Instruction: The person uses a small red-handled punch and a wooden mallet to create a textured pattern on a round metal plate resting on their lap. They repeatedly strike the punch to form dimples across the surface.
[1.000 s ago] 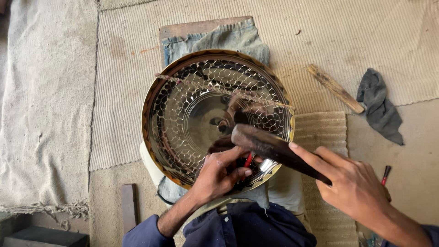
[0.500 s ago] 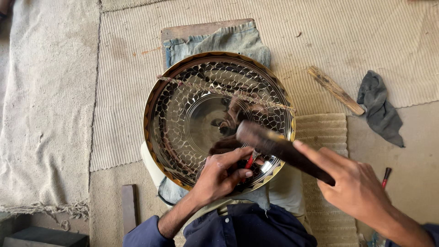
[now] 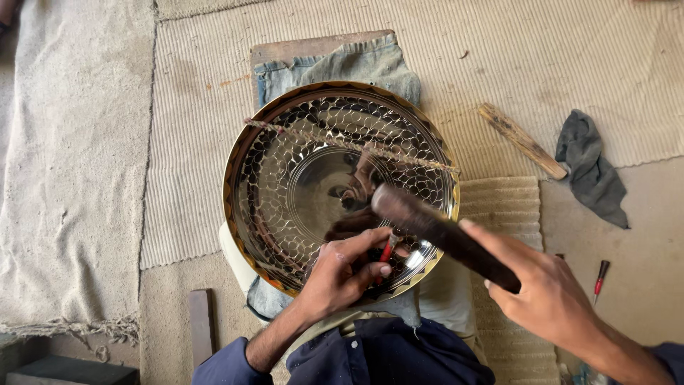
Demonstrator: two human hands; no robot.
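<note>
Nearest the camera, the left hand (image 3: 342,274) pinches a small red-handled punch (image 3: 385,252) between thumb and fingertips, its tip set against the near rim area of a large round brass tray (image 3: 285,178). Just to the right, the right hand (image 3: 548,296) is wrapped firmly around the end of a dark wooden mallet (image 3: 434,228), whose rounded head hangs just above the punch. The tray, patterned with a band of scale-like marks around a plain shiny middle, lies on the person's lap over a folded piece of denim cloth (image 3: 342,68), with a thin cord (image 3: 342,142) stretched across its upper half. On the floor to the right lies a small red-handled tool (image 3: 600,276). Farther off, on the ribbed woven mat (image 3: 556,50), rest a wooden stick (image 3: 522,140) and, beside it, a crumpled grey rag (image 3: 591,171).
</note>
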